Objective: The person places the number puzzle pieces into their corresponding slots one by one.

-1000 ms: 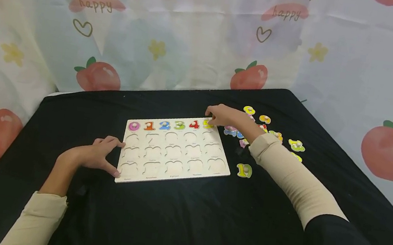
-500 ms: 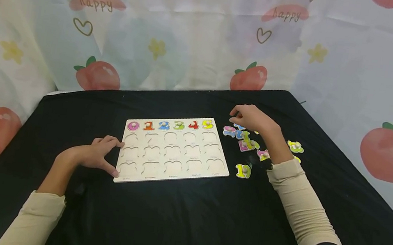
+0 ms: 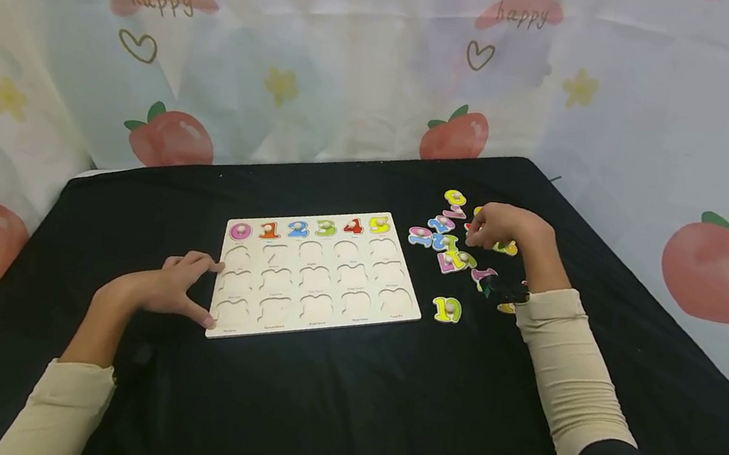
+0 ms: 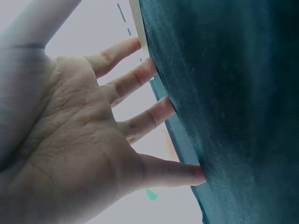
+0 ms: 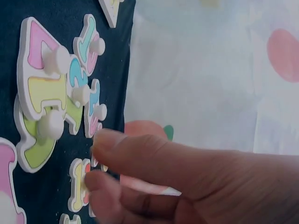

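The white wooden number puzzle board [image 3: 329, 257] lies at the middle of the black-covered table, with pieces 0 to 5 in its top row. My left hand [image 3: 170, 285] rests at the board's left edge, thumb and fingertips touching it; the fingers [image 4: 145, 123] are spread in the left wrist view. Over the loose number pieces right of the board is my right hand [image 3: 510, 227]. In the right wrist view its thumb and bent index finger [image 5: 100, 181] stand slightly apart beside a yellow-and-red piece [image 5: 77, 182], whose knob is partly hidden.
Knobbed number pieces lie close together or overlapping, such as a pink-and-yellow one [image 5: 44, 79]. A yellow-and-green piece [image 3: 446, 310] lies apart, near the board's right corner. A fruit-printed cloth [image 3: 358, 65] hangs behind the table.
My right hand has left the yellow 5 in the board's top row and moved right, over the loose pieces, then a little lower. My left hand has stayed at the board's edge.
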Available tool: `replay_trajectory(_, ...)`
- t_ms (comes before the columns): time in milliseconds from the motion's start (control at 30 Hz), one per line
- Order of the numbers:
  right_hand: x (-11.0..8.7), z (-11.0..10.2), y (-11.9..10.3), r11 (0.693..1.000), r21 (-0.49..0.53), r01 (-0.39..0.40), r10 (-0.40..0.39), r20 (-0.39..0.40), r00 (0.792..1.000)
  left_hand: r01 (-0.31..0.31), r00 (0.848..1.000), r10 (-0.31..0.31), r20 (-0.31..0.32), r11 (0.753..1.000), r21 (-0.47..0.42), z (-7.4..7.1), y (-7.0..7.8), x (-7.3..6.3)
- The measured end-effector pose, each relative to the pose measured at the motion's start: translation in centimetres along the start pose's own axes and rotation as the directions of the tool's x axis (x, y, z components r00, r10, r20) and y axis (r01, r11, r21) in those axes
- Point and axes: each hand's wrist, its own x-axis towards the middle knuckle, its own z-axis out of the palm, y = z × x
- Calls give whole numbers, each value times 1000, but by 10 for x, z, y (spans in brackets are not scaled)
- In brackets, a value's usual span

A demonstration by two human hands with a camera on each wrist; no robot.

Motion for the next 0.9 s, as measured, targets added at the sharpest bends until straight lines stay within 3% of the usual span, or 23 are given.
replay_trajectory(200, 3, 7, -11, 998, -18, -57, 58, 127, 990, -2, 1000, 2, 2, 1000, -1, 1, -2, 2)
replay_trajectory(400, 8, 12, -19, 990, -107, -90, 103, 128, 986, 4, 1000, -4, 0, 1000, -1, 3, -5, 3)
replay_trajectory(533, 8, 10, -21, 984, -162, -76, 91, 91, 992, 10, 1000, -10, -3, 1000, -2, 2, -4, 2)
replay_trajectory(700, 2, 7, -17, 987, -143, -69, 68, -11, 998, 7, 1000, -7, 0, 1000, 3, 0, -1, 2)
replay_trajectory(900, 1, 6, -22, 994, -112, 16, -31, -129, 991, 11, 1000, -11, 3, 1000, 16, -2, -2, 1)
